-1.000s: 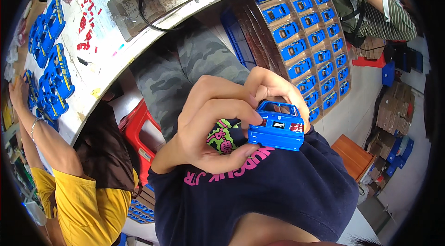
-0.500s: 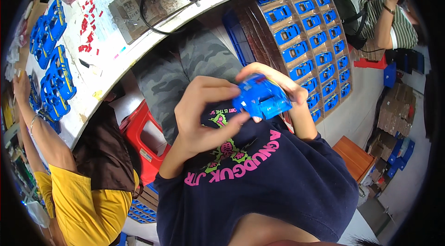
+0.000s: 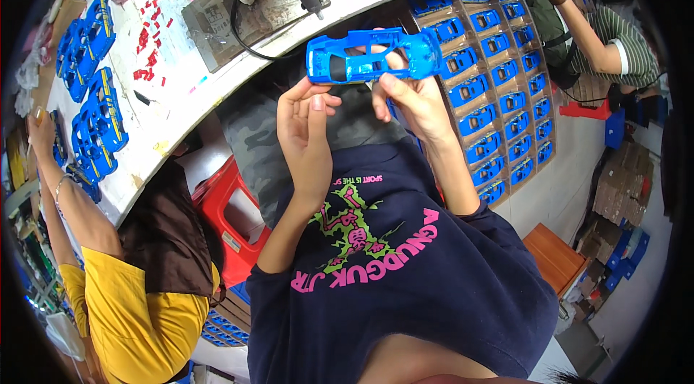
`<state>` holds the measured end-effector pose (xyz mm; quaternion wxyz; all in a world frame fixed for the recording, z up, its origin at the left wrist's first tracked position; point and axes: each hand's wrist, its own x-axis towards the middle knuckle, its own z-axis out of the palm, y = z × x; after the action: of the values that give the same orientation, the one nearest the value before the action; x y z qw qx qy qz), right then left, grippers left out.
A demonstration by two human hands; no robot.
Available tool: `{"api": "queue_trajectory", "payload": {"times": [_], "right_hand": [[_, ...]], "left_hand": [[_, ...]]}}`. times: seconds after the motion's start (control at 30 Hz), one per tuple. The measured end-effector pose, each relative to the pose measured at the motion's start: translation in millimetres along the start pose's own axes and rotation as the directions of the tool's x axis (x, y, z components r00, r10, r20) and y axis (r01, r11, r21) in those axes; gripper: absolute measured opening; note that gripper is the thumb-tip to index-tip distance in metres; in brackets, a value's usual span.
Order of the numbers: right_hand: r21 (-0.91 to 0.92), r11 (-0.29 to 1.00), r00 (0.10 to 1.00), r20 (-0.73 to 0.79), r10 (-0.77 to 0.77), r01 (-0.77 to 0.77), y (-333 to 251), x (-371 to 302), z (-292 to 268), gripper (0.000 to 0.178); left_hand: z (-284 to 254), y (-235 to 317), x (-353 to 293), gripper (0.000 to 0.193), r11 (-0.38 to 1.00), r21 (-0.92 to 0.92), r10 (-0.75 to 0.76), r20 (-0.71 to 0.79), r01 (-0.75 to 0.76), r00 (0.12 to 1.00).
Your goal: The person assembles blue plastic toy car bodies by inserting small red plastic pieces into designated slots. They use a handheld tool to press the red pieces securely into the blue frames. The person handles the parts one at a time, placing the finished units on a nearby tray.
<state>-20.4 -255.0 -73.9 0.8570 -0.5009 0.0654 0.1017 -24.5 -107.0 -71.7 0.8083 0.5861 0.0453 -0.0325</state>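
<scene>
A blue plastic toy car body (image 3: pixel 423 51) with window openings is held level above my lap, close to the table edge. My right hand (image 3: pixel 416 98) grips it from below, thumb on the near side and a fingertip showing through an opening. By its left end is my left hand (image 3: pixel 309 120), fingers loosely bent and thumb apart, the fingertips at the car's lower edge. Whether those fingertips press on it is hard to see. On the white table (image 3: pixel 173 113), small red pieces (image 3: pixel 148 58) lie scattered, and several more blue car bodies (image 3: pixel 101 120) stand at the left.
A metal plate with a dark stand (image 3: pixel 217 26) and a black cable is on the table. Stacked trays of blue car bodies (image 3: pixel 499 105) stand right of my legs. A red stool (image 3: pixel 228 218) is at left. A co-worker in yellow (image 3: pixel 144 319) reaches in at left; another in stripes (image 3: pixel 625 40) sits at right.
The car body has moved up and away from my chest, toward the table, and turned so its length lies across. My left hand has shifted from its side to below its left end.
</scene>
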Motion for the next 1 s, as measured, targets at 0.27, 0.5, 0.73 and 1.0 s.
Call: {"api": "queue_trajectory", "payload": {"times": [0.27,0.5,0.73,1.0], "right_hand": [[-0.259,0.933,0.948,-0.127,-0.291,0.252,-21.7,26.4,14.5,0.030],[-0.482,0.806,0.902,-0.069,-0.426,0.344,-28.4,32.6,17.0,0.037],[-0.608,0.703,0.875,-0.030,-0.484,0.368,-42.5,29.7,25.4,0.052],[-0.618,0.664,0.840,-0.011,-0.542,0.421,-43.9,29.9,31.8,0.056]], "left_hand": [[10.5,9.0,23.6,0.031,1.000,0.000,0.002,0.030,-0.002,1.000],[13.8,13.1,34.8,0.033,0.978,-0.208,-0.022,0.046,0.031,0.999],[18.5,19.6,38.8,0.046,0.962,-0.269,-0.023,0.070,0.041,0.997],[19.3,19.4,44.4,0.048,0.947,-0.319,-0.006,0.094,0.035,0.996]]}}
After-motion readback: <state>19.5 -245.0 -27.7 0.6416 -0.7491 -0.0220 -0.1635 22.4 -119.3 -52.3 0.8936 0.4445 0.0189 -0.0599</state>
